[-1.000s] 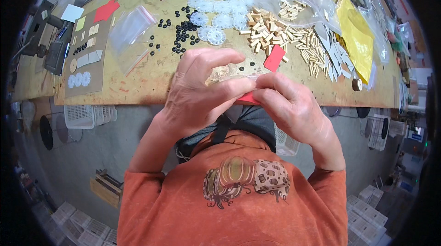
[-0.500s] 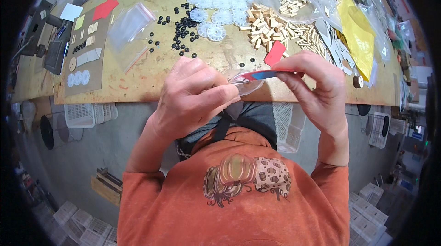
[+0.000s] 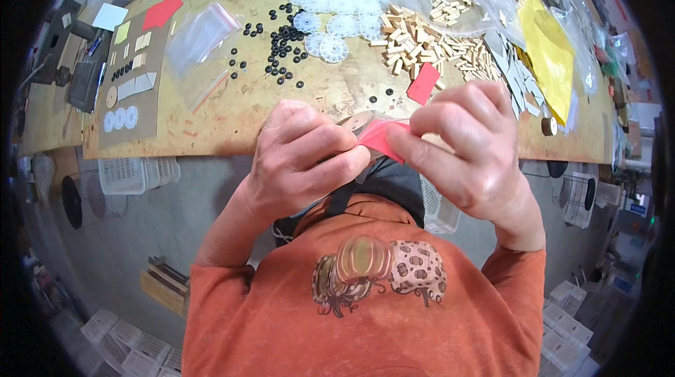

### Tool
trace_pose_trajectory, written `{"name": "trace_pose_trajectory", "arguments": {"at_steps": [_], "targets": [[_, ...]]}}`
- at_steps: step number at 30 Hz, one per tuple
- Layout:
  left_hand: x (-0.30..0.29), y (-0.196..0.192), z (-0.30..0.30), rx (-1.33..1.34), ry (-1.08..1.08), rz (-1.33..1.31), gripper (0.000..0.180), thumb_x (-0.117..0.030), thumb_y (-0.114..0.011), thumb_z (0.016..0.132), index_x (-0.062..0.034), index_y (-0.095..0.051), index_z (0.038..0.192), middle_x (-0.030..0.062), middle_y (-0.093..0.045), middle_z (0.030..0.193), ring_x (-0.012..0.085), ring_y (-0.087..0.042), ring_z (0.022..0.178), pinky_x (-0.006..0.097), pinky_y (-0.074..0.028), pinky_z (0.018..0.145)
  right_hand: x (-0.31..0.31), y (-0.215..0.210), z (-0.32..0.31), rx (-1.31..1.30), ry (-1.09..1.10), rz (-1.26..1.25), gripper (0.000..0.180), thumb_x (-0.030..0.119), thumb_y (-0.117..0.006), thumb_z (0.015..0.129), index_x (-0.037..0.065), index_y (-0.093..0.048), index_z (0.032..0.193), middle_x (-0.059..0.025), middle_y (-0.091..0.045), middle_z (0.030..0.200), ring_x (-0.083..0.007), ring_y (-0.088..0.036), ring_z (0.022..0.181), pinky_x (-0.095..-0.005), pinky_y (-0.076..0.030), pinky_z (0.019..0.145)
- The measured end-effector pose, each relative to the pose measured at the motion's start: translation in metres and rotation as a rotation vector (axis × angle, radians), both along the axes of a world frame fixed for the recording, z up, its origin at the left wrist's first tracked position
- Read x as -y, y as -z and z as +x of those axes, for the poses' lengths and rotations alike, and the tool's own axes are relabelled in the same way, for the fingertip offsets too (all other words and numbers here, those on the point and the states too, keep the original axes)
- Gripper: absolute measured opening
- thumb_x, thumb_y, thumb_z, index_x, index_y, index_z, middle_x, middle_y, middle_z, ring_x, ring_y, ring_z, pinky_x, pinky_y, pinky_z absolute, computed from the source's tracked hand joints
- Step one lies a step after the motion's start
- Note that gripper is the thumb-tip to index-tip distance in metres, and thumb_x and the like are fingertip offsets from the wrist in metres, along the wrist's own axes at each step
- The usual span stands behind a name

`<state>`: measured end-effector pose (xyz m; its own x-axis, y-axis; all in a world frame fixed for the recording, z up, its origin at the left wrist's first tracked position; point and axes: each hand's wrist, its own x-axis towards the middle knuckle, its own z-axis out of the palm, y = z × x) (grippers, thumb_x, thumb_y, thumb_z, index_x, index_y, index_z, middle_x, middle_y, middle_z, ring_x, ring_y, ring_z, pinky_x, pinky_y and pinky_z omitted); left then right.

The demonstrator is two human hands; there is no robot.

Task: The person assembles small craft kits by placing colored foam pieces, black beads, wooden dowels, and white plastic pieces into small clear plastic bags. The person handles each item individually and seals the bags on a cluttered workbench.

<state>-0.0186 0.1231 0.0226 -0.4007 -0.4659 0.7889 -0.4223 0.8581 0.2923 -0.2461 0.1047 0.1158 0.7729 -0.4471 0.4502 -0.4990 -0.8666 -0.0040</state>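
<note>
Both of my hands meet just over the near edge of the wooden workbench (image 3: 232,124). My left hand (image 3: 302,162) and my right hand (image 3: 467,145) pinch a small clear plastic bag (image 3: 380,134) between fingertips; a red card piece shows inside it, and a round wooden disc seems to sit at its top. Fingers hide most of the bag. Small black rings (image 3: 281,43) lie scattered on the bench beyond my hands, beside white gear-like discs (image 3: 334,22) and a heap of small wooden blocks (image 3: 415,43).
An empty clear zip bag (image 3: 197,43) lies left of the rings. A brown card (image 3: 126,81) with sample parts sits at far left. A loose red card piece (image 3: 424,83) lies near my right hand, yellow bags (image 3: 552,60) at right. Plastic crates stand below the bench.
My hands came back together and closer to my body. The small bag, held stretched out flat half a second ago, is now bunched between both sets of fingertips.
</note>
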Motion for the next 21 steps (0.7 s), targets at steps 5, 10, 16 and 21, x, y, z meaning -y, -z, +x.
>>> {"name": "trace_pose_trajectory", "arguments": {"at_steps": [5, 10, 16, 21], "targets": [[-0.002, 0.006, -0.003, -0.038, -0.033, -0.017, 0.02, -0.016, -0.072, 0.068, -0.0149, -0.069, 0.088, -0.0061, -0.059, 0.082, 0.0133, -0.057, 0.074, 0.031, -0.042, 0.071, -0.001, 0.027, 0.003, 0.013, -0.001, -0.171, 0.02, 0.018, -0.067, 0.061, 0.012, -0.066, 0.079, 0.0022, -0.053, 0.082, -0.0161, -0.058, 0.083, -0.035, -0.044, 0.083], [0.001, 0.009, -0.002, -0.063, 0.027, -0.047, 0.025, -0.014, -0.076, 0.064, -0.0117, -0.073, 0.089, -0.0042, -0.063, 0.083, 0.0142, -0.056, 0.07, 0.031, -0.041, 0.067, -0.006, 0.037, 0.008, -0.128, -0.023, -0.125, 0.017, 0.018, -0.061, 0.059, 0.011, -0.062, 0.074, 0.0009, -0.048, 0.079, -0.0167, -0.056, 0.083, -0.0371, -0.045, 0.092], [-0.002, 0.011, 0.0, -0.095, 0.01, -0.04, 0.027, -0.014, -0.078, 0.062, -0.0105, -0.074, 0.089, -0.0032, -0.065, 0.083, 0.0142, -0.057, 0.068, 0.031, -0.042, 0.066, -0.009, 0.039, 0.004, -0.015, 0.015, -0.093, 0.011, 0.014, -0.067, 0.066, 0.011, -0.063, 0.076, 0.0015, -0.054, 0.082, -0.016, -0.058, 0.082, -0.0365, -0.046, 0.091], [-0.002, 0.011, -0.001, -0.089, 0.02, -0.04, 0.026, -0.013, -0.08, 0.063, -0.0102, -0.074, 0.088, -0.0023, -0.064, 0.083, 0.0146, -0.057, 0.068, 0.032, -0.043, 0.066, -0.009, 0.047, 0.013, 0.028, 0.038, -0.173, 0.014, 0.014, -0.07, 0.068, 0.012, -0.066, 0.08, 0.0001, -0.064, 0.095, -0.0174, -0.063, 0.093, -0.0393, -0.046, 0.092]]}}
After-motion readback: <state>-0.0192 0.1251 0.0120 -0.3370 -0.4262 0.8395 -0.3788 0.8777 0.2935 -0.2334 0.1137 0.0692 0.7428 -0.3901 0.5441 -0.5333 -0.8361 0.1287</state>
